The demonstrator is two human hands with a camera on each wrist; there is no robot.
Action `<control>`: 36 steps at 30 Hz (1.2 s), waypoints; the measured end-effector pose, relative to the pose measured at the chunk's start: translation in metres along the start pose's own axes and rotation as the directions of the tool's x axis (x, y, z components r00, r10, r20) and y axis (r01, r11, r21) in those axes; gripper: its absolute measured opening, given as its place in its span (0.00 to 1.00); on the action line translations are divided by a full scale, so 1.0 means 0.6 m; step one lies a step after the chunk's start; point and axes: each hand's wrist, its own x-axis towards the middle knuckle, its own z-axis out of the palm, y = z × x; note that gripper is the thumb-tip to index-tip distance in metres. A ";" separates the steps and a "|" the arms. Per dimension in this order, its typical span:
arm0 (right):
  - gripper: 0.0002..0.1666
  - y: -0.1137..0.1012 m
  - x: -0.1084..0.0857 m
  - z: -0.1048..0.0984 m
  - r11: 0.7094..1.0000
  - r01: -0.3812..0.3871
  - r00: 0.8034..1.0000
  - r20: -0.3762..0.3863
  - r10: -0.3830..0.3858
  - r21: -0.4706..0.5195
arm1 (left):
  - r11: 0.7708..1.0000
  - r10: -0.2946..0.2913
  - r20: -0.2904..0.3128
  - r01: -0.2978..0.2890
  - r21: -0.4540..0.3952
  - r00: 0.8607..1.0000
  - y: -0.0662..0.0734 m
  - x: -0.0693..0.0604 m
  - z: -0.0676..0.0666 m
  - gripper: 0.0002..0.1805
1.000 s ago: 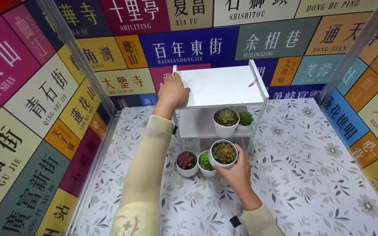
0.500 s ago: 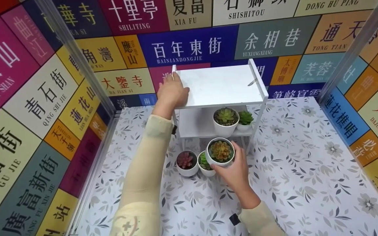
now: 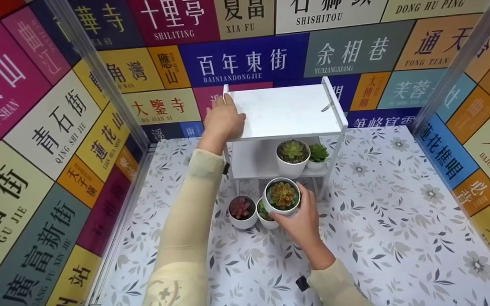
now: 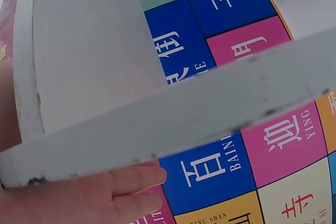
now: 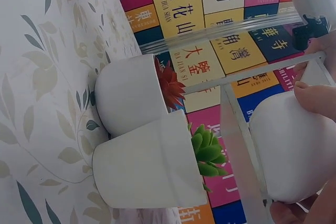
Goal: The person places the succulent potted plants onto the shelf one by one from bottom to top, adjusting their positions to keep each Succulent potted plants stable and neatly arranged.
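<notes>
My left hand (image 3: pixel 223 119) holds the left side rail of a small white shelf rack (image 3: pixel 287 108), thumb towards the top board. In the left wrist view, fingers (image 4: pixel 139 179) show beyond the pale rail. A white potted succulent (image 3: pixel 282 195) with orange-green leaves is gripped at its right side by my right hand (image 3: pixel 306 223). It hangs in front of the rack, tilted towards the head camera. Below it a pot with a bright green succulent (image 5: pixel 207 153) is partly covered in the head view. Touching or close beside that stands a pot with a red succulent (image 3: pixel 242 212).
The rack's middle board (image 3: pixel 251 163) bears a larger potted succulent (image 3: pixel 293 159) and a smaller green one (image 3: pixel 318 156) on its right side. A leaf-patterned cloth (image 3: pixel 398 238) covers the table. Sign-printed walls (image 3: pixel 245 59) enclose the back and sides.
My right hand has moved the orange-green potted succulent slightly left and up, covering more of the green one behind it. The left hand has stayed on the rack.
</notes>
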 end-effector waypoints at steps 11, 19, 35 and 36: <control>0.64 -0.026 0.008 0.011 1.000 0.018 1.000 0.021 -0.018 0.000 | 1.000 0.006 -0.007 -0.006 0.006 1.000 -0.001 -0.001 -0.002 0.47; 0.63 -0.032 0.016 0.022 1.000 0.012 0.999 0.033 -0.013 0.025 | 1.000 -0.001 -0.012 0.001 -0.005 1.000 0.000 -0.001 -0.001 0.47; 0.64 -0.043 0.042 0.038 0.999 -0.014 1.000 0.017 0.014 0.030 | 1.000 0.010 -0.013 -0.010 -0.003 1.000 -0.001 -0.001 0.000 0.47; 0.64 -0.043 0.043 0.039 0.999 -0.014 1.000 0.018 0.013 0.034 | 1.000 0.012 -0.011 -0.012 -0.001 1.000 -0.002 -0.001 0.000 0.47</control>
